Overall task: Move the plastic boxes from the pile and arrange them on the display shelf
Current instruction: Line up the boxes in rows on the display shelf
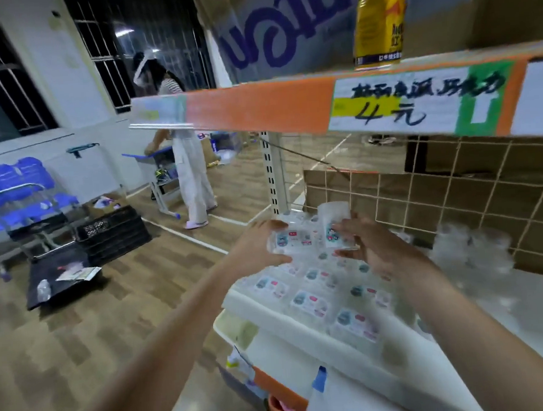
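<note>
Both my hands hold clear plastic boxes with small printed labels above the white display shelf [335, 338]. My left hand [260, 247] grips one labelled box [290, 240] from its left side. My right hand [374, 250] grips a second box [337, 230] from the right, touching the first. Under them several labelled boxes [311, 301] lie flat in rows on the shelf. A blurred pile of clear plastic boxes [470, 250] sits further right on the same shelf, against the wire grid.
An upper shelf with an orange price strip [258, 111] hangs just above my hands, a gold can [380, 24] on it. A wire grid back [453, 188] closes the shelf. On the floor at left stand black crates [113, 234], blue chairs, and a person at a desk [192, 178].
</note>
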A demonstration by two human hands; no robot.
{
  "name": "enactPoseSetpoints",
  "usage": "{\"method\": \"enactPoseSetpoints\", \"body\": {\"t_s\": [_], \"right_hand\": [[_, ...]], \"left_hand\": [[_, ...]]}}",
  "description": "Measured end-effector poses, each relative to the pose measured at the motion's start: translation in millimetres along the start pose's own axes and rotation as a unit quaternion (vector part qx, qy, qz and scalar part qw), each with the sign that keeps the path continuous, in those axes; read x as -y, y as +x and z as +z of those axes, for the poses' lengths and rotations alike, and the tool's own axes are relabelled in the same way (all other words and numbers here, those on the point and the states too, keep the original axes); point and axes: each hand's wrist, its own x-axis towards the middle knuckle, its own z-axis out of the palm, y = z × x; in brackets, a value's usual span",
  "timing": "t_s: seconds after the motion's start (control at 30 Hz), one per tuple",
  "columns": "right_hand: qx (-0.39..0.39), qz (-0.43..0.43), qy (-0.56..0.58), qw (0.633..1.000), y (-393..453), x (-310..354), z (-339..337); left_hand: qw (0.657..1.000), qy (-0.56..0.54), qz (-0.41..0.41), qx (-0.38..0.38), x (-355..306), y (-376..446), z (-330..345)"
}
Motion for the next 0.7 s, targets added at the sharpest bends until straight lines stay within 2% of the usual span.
{"method": "enactPoseSetpoints", "body": {"t_s": [0.2, 0.3, 0.47, 0.7], "right_hand": [[-0.068, 0.003, 0.016, 0.998, 32.3, -7.8, 22.0], [-0.102, 0.008, 0.024, 0.994, 41.3, -14.0, 23.5], [-0.144, 0.022, 0.014, 0.989, 45.9, -26.7, 16.8], [-0.183, 0.028, 0.006, 0.983, 49.5, -35.3, 4.4]], "left_hand": [[0.997, -0.015, 0.042, 0.056, 55.9, 58.5, -3.2], [0.995, 0.016, 0.055, 0.079, 71.9, 87.3, -0.4], [0.99, 0.066, 0.099, 0.079, 82.4, 126.8, 5.9], [0.977, 0.125, 0.13, 0.117, 81.6, 170.8, 27.3]]}}
